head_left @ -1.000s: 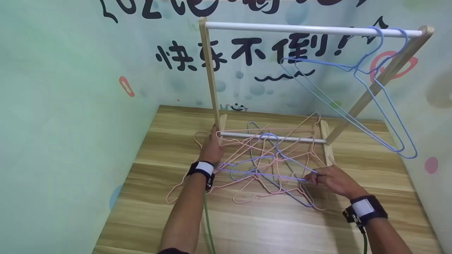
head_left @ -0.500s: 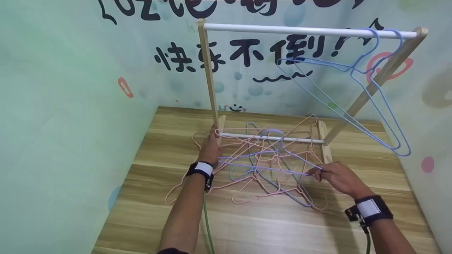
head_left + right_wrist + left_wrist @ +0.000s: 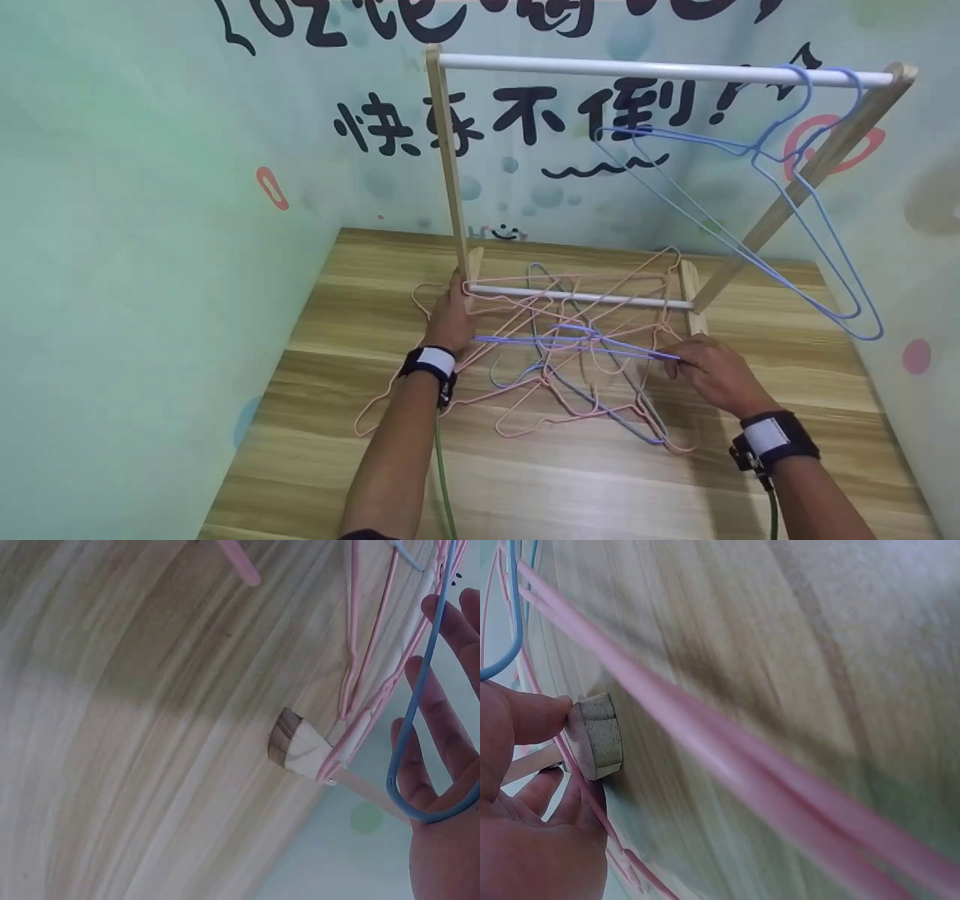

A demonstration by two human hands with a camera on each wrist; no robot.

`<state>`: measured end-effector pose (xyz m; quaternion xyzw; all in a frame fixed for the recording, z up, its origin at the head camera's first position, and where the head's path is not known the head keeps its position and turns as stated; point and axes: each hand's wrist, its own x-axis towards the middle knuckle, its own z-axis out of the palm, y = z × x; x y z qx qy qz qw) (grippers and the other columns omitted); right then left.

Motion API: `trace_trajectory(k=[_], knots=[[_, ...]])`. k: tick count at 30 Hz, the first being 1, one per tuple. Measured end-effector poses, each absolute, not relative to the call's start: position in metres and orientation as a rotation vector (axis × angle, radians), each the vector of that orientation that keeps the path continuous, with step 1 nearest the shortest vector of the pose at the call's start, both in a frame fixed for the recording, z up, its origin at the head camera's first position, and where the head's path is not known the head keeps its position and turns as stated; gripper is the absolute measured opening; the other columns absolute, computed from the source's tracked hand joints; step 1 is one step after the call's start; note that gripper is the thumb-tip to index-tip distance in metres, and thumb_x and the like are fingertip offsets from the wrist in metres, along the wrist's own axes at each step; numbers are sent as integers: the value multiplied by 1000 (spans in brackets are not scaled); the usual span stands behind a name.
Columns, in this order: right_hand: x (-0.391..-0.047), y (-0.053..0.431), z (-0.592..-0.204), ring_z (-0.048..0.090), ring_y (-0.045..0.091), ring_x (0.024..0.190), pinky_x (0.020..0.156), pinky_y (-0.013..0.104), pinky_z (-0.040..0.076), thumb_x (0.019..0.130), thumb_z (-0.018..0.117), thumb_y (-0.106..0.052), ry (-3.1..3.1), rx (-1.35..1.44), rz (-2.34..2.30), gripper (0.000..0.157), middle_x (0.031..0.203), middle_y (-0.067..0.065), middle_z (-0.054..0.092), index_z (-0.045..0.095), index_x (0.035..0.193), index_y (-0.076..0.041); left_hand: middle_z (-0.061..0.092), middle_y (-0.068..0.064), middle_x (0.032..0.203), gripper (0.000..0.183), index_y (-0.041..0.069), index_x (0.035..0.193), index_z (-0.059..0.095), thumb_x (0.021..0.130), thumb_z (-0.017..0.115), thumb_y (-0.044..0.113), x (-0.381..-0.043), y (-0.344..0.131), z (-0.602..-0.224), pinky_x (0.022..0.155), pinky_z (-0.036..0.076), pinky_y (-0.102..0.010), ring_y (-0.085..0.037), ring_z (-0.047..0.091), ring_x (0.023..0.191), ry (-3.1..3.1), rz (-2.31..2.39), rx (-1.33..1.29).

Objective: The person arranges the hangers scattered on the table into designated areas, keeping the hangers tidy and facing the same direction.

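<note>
1. Over a tangle of pink hangers (image 3: 682, 724), the right hand (image 3: 716, 379) had one end of a blue hanger (image 3: 413, 706) in its grip, pinching it. The rounded end sat against the fingers (image 3: 442, 716), which looked fairly stretched out from the wrist cam. Couldn't make out where the thumb was pressing.

2. That blue hanger reached across toward the other side, looking nearly edge-on from the head cam, nearer the person than the lower white bar (image 3: 495, 289).

3. Left hand (image 3: 450, 319) was down at the bottom left corner of the clothes rack (image 3: 447, 150), its grip pinching the end of a wooden foot (image 3: 596, 739). A thin pink wire ran right by the fingers.

4. The pink ones were sprawled every which way on the wood-grain desk (image 3: 600, 495), with another blue one (image 3: 634, 426) mixed in.

5. Up top, two more blue hangers (image 3: 810, 88) hung side by side from the white top rod (image 3: 562, 66), close to the right post (image 3: 862, 124).

6. Both wrists had black straps (image 3: 776, 439) with pale patches, and the wall (image 3: 150, 225) behind carried big black lettering (image 3: 531, 120).
</note>
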<state>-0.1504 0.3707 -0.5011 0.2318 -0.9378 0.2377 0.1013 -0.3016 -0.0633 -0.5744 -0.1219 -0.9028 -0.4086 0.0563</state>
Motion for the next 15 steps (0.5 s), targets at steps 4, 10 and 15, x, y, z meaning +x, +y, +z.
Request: trace_trajectory(k=[4,10,15], knots=[[-151,375,-503,69,24,90,71,45,53,94,66,9,-2747,669,678,28,84,-14,69,78,90,-15,61,-42,136,90,1,166,25,87,67,-11,-304,-64,-581,104,52,-66,-59,63,123,-2679,-1231,-417],[-149,384,-512,66,20,85,70,43,52,94,67,10,-2766,623,734,32,82,-12,70,73,81,-19,62,-40,138,95,4,168,26,89,79,-3,-312,-65,-593,106,52,-66,-58,63,124,-2685,-1255,-400],[-143,387,-523,62,13,84,72,37,51,96,64,8,-2796,569,888,33,91,-7,77,73,80,-19,64,-37,136,94,6,169,27,90,77,-5,-315,-66,-596,102,53,-66,-58,64,121,-2698,-1244,-390]])
